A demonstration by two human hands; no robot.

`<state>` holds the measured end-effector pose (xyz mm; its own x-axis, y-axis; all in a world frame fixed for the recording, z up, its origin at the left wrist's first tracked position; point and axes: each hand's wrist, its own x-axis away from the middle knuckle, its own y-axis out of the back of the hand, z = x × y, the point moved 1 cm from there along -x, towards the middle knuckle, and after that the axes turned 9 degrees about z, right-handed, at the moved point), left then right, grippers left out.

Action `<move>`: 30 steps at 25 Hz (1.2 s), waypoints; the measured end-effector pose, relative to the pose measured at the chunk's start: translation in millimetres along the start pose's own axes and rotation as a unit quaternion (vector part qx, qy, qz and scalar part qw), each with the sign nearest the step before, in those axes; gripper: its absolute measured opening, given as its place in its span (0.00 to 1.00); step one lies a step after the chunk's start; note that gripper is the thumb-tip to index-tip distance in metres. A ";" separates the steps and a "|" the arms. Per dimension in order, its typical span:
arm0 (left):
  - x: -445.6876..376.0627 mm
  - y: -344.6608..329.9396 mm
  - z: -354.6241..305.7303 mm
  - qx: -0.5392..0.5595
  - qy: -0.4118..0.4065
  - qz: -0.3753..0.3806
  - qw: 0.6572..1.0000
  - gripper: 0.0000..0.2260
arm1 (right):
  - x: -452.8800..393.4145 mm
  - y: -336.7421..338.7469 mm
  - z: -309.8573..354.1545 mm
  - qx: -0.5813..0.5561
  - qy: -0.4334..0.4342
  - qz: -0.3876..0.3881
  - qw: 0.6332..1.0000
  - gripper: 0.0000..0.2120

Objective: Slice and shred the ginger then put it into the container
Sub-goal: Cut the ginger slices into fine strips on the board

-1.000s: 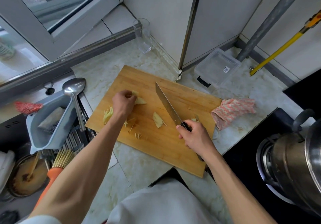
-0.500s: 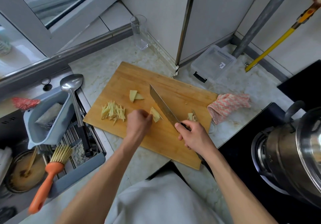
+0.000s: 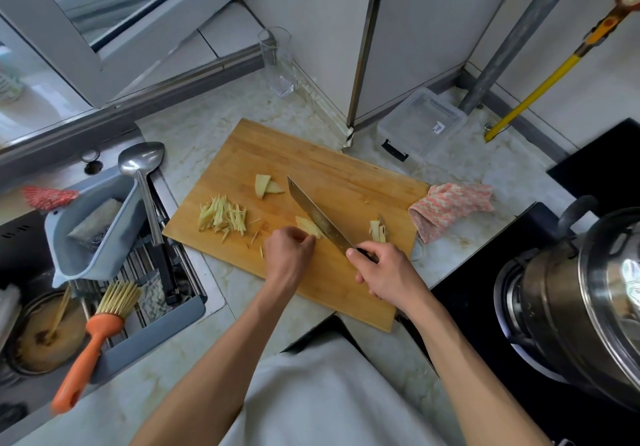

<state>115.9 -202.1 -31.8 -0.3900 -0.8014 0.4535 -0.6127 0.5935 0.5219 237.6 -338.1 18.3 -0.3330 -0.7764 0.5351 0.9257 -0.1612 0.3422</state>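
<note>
On the wooden cutting board (image 3: 346,175) lie a pile of ginger shreds (image 3: 223,217) at the left, two ginger slices (image 3: 265,186) farther back, and a few cut bits (image 3: 377,230) at the right. My left hand (image 3: 289,255) holds down a stack of ginger slices (image 3: 308,227) with curled fingers. My right hand (image 3: 388,274) grips the handle of a cleaver (image 3: 317,215), whose blade rests against that stack. A clear plastic container (image 3: 420,123) stands on the counter behind the board.
A pink cloth (image 3: 450,208) lies right of the board. A steel pot (image 3: 588,293) sits on the stove at right. The sink at left holds a grey basket (image 3: 93,224), a ladle (image 3: 140,165) and an orange brush (image 3: 93,341). A glass (image 3: 278,61) stands in the back corner.
My left hand left the shred pile at the board's left and came right to the stack of slices beside the blade. The cleaver stayed in my right hand.
</note>
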 end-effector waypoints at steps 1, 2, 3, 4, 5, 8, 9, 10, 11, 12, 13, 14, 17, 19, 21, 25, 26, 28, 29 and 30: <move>2.4 0.7 0.8 -0.017 -0.021 -0.010 1.000 0.10 | 0.0 0.3 -0.2 0.001 0.001 -0.002 1.000 0.11; 4.3 1.4 1.9 -0.037 -0.045 -0.022 0.998 0.10 | -0.4 0.9 0.1 0.003 0.003 -0.007 1.000 0.12; 4.8 1.7 3.6 -0.055 -0.064 -0.030 0.996 0.12 | -1.6 1.8 0.6 0.005 0.004 -0.014 1.000 0.12; 4.6 1.5 4.8 -0.071 -0.076 -0.035 0.994 0.12 | -3.0 2.8 1.4 0.008 0.005 -0.018 1.000 0.13; 3.8 0.7 5.1 -0.084 -0.080 -0.035 0.993 0.13 | -4.2 3.4 2.4 0.011 0.005 -0.020 1.000 0.14; 3.7 -3.2 2.0 -0.110 -0.090 -0.032 0.989 0.13 | -4.6 1.8 3.1 0.016 0.005 -0.013 1.000 0.14; 4.4 -4.4 1.6 -0.114 -0.097 -0.034 0.988 0.13 | -3.3 0.7 2.3 0.014 0.004 -0.010 1.000 0.14; 5.0 -5.1 1.6 -0.118 -0.102 -0.034 0.987 0.13 | -1.2 -0.1 1.0 0.012 0.002 -0.007 1.000 0.13; 5.2 -4.8 3.2 -0.121 -0.107 -0.031 0.986 0.13 | 0.7 -0.8 -0.5 0.009 0.000 -0.003 1.000 0.13; 4.9 -4.2 5.6 -0.123 -0.114 -0.026 0.985 0.12 | 2.2 -0.7 -1.9 0.006 -0.002 -0.001 1.000 0.13; 4.4 -3.3 8.3 -0.127 -0.125 -0.019 0.984 0.12 | 3.3 0.1 -2.9 0.002 -0.004 -0.001 1.000 0.12; 3.9 -2.1 10.9 -0.131 -0.139 -0.010 0.982 0.11 | 3.6 0.9 -3.3 -0.001 -0.006 -0.003 1.000 0.12; 4.7 5.1 15.4 -0.149 -0.191 0.006 0.970 0.11 | 1.5 2.4 -2.2 0.005 0.002 -0.015 1.000 0.13; 4.5 10.9 16.4 -0.197 -0.257 -0.001 0.946 0.10 | -0.7 2.1 -0.3 0.014 0.009 -0.020 1.000 0.13; -0.9 14.0 18.9 -0.268 -0.329 -0.007 0.905 0.11 | -1.9 2.3 1.1 0.035 0.018 -0.018 0.999 0.12; -12.1 18.0 24.6 -0.328 -0.368 0.002 0.870 0.11 | -2.0 -1.8 2.6 0.071 0.038 -0.007 0.997 0.14; -13.5 18.1 26.3 -0.328 -0.371 0.003 0.869 0.11 | -2.1 -3.6 2.5 0.079 0.041 -0.007 0.996 0.14; -12.9 17.2 28.8 -0.323 -0.373 0.005 0.870 0.13 | -2.2 -6.2 1.2 0.092 0.048 -0.005 0.995 0.15; -11.9 16.6 29.5 -0.317 -0.372 0.004 0.872 0.13 | -2.5 -6.5 0.7 0.094 0.051 -0.005 0.994 0.15; -11.0 16.0 30.1 -0.312 -0.371 0.004 0.875 0.14 | -2.8 -6.2 0.2 0.093 0.051 -0.007 0.994 0.15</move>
<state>89.7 -186.1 -50.2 -0.8725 -0.4883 -0.0139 -0.2042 0.3387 0.9185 232.8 -334.8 14.8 -0.3162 -0.8347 0.4509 0.8687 -0.0638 0.4912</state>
